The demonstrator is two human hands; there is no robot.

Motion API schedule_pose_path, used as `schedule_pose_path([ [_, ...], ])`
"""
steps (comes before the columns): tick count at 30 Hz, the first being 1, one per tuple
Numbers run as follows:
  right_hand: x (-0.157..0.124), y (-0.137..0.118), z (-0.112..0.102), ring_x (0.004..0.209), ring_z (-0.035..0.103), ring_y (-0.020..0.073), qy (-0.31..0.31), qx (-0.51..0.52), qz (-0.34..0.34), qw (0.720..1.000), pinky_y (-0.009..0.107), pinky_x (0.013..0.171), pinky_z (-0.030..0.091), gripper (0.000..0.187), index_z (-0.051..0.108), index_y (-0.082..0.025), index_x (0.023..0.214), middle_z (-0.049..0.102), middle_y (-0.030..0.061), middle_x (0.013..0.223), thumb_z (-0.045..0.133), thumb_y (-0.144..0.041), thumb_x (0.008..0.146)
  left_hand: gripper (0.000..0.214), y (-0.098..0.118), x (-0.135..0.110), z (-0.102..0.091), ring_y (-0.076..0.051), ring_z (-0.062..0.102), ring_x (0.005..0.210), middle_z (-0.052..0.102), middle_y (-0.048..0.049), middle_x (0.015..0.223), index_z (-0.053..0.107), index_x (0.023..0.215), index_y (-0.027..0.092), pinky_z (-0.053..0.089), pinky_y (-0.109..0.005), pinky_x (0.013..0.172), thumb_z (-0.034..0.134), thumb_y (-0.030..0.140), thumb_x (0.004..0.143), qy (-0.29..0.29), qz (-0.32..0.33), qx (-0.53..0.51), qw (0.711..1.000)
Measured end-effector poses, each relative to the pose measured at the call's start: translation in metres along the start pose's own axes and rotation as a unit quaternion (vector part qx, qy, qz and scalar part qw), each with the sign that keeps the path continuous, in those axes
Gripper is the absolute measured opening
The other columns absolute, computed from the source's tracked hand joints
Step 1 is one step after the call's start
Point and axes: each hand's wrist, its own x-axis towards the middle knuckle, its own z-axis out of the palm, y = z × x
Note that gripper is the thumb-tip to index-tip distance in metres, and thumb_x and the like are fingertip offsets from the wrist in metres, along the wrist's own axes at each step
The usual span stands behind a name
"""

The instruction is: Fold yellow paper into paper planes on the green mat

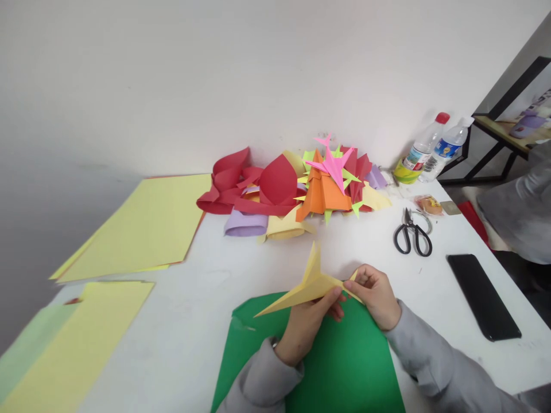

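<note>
A folded yellow paper plane (307, 287) is held above a green sheet (344, 367), its long point toward the left and one wing standing up. My left hand (307, 327) is closed on the middle of it from below, thumb on top. At the narrow right end, my right hand (376, 295) pinches the small folded tail between thumb and fingers. Parts of the left fingers are hidden behind the paper.
Folded paper shapes lie along the wall, among them an orange plane (325, 192), a pink plane (333, 163) and red pieces (275, 183). Yellow sheets (142, 223) are at left. Scissors (412, 235), a black phone (482, 295) and two bottles (419, 152) are at right. Someone's grey sleeve (516, 201) shows beyond.
</note>
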Motion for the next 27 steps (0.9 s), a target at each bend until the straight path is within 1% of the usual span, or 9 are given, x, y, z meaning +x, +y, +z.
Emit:
schedule_pose_path([
  [3,-0.001,-0.001,0.001,0.042,0.039,0.0076,-0.002,-0.004,0.002,1.0,0.022,0.044,0.03,0.044,0.05,-0.02,0.061,0.054,-0.0062,0.046,0.079,-0.054,0.062,0.033,0.0,-0.001,0.0,-0.014,0.059,0.049,0.065,-0.0004,0.052,0.069,0.067,0.015,0.048,-0.026,0.054,0.074,0.048,0.067,0.018,-0.004,0.021,1.0],
  [6,-0.002,-0.001,0.001,0.043,0.041,0.0082,-0.003,-0.002,0.005,1.0,0.023,0.045,0.032,0.044,0.051,-0.02,0.062,0.059,-0.004,0.05,0.079,-0.054,0.061,0.031,-0.001,0.0,0.0,-0.015,0.059,0.05,0.065,-0.0003,0.053,0.068,0.067,0.015,0.048,-0.027,0.055,0.073,0.046,0.067,0.028,-0.01,0.017,0.999],
  [9,-0.002,0.001,0.001,0.042,0.04,0.0078,0.003,-0.003,0.006,1.0,0.023,0.045,0.031,0.043,0.052,-0.02,0.063,0.057,-0.0052,0.048,0.079,-0.055,0.061,0.03,0.0,0.0,0.001,-0.015,0.058,0.05,0.064,-0.0001,0.052,0.067,0.065,0.016,0.047,-0.027,0.055,0.074,0.045,0.066,0.029,-0.013,0.019,0.999],
  [11,-0.002,0.003,0.001,0.042,0.04,0.0078,0.01,-0.005,0.002,1.0,0.023,0.044,0.03,0.043,0.053,-0.021,0.063,0.054,-0.0067,0.047,0.079,-0.055,0.059,0.028,0.002,0.0,0.001,-0.015,0.058,0.051,0.063,0.0002,0.051,0.065,0.059,0.017,0.047,-0.027,0.056,0.074,0.043,0.066,0.027,-0.009,0.034,0.999],
  [14,-0.002,0.006,0.001,0.044,0.042,0.0082,0.011,-0.003,-0.007,1.0,0.023,0.045,0.032,0.042,0.054,-0.02,0.063,0.054,-0.0068,0.049,0.081,-0.052,0.059,0.031,0.007,-0.002,0.002,-0.015,0.056,0.051,0.061,0.0006,0.049,0.061,0.051,0.018,0.046,-0.027,0.057,0.072,0.04,0.068,0.011,0.011,0.063,0.998],
  [16,-0.002,0.008,0.001,0.044,0.043,0.0082,0.006,0.001,-0.008,1.0,0.023,0.046,0.033,0.04,0.055,-0.02,0.064,0.055,-0.0068,0.049,0.081,-0.05,0.059,0.033,0.007,-0.002,0.001,-0.014,0.055,0.051,0.06,0.0008,0.047,0.06,0.048,0.018,0.046,-0.027,0.059,0.071,0.04,0.07,-0.002,0.02,0.068,0.997],
  [19,-0.002,0.01,-0.001,0.043,0.044,0.0084,-0.013,0.023,0.005,1.0,0.023,0.045,0.032,0.039,0.055,-0.019,0.064,0.055,-0.0064,0.048,0.082,-0.049,0.061,0.031,0.003,-0.001,0.0,-0.014,0.055,0.05,0.061,0.0005,0.049,0.061,0.051,0.018,0.045,-0.026,0.057,0.071,0.039,0.071,-0.011,0.015,0.037,0.999],
  [24,-0.001,0.011,-0.005,0.046,0.053,0.0108,-0.037,0.054,0.025,0.998,0.024,0.048,0.038,0.039,0.058,-0.018,0.067,0.062,-0.0028,0.054,0.074,-0.054,0.071,0.027,-0.005,0.002,-0.002,-0.013,0.054,0.048,0.061,0.0002,0.05,0.063,0.058,0.015,0.044,-0.025,0.051,0.075,0.038,0.067,-0.005,-0.012,-0.029,0.999],
  [27,0.0,0.009,-0.005,0.051,0.058,0.0126,-0.054,0.059,0.024,0.997,0.025,0.051,0.042,0.036,0.062,-0.018,0.076,0.065,-0.0019,0.059,0.079,-0.048,0.066,0.027,-0.005,0.003,-0.001,-0.013,0.054,0.048,0.061,0.0002,0.051,0.064,0.058,0.015,0.044,-0.025,0.05,0.076,0.038,0.066,-0.003,-0.02,-0.048,0.999],
])
